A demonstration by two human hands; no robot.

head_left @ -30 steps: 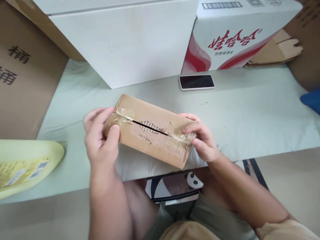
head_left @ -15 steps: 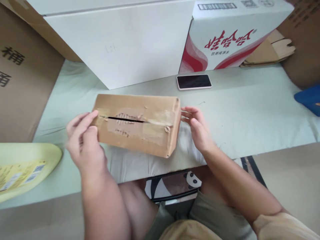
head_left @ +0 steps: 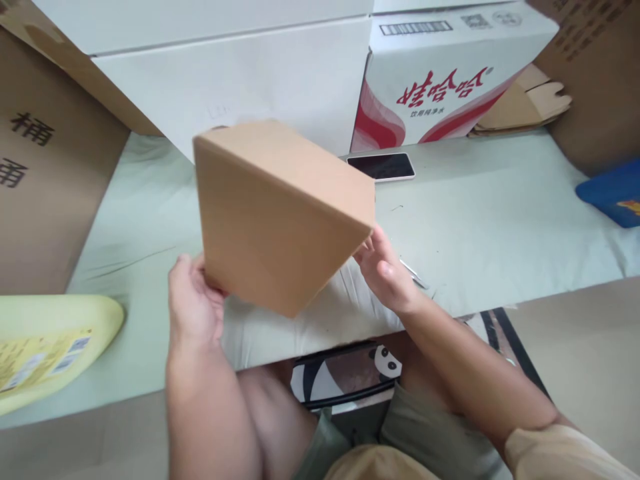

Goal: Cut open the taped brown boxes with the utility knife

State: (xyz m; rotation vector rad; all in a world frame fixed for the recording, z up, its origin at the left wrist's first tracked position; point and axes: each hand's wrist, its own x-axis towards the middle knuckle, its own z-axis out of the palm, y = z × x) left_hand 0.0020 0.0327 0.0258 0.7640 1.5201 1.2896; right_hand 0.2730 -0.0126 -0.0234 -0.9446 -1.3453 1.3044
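A brown cardboard box [head_left: 280, 233] is held tilted above the cloth-covered surface, its plain sides facing me. My left hand [head_left: 196, 303] grips its lower left edge, the fingertips hidden behind and under the cardboard. At the lower right corner, my right hand [head_left: 385, 270] supports the box, with some fingers out of sight beneath it. Beside the right hand, a thin silvery stick-like thing [head_left: 414, 273] lies on the cloth. A phone [head_left: 387, 167] with a dark screen lies behind the box, partly covered by it.
Along the back stand a large white box [head_left: 300, 87] and a white and red printed carton [head_left: 430, 100]. Folded cardboard [head_left: 520, 103] lies at the back right. A blue object [head_left: 613, 193] is at the right edge, a yellow-green container [head_left: 55, 347] at the left.
The box has been lifted and turned, so its slit, taped face no longer shows. My left hand moved to a lower edge; my right hand now touches the box. A silvery thing came into view.
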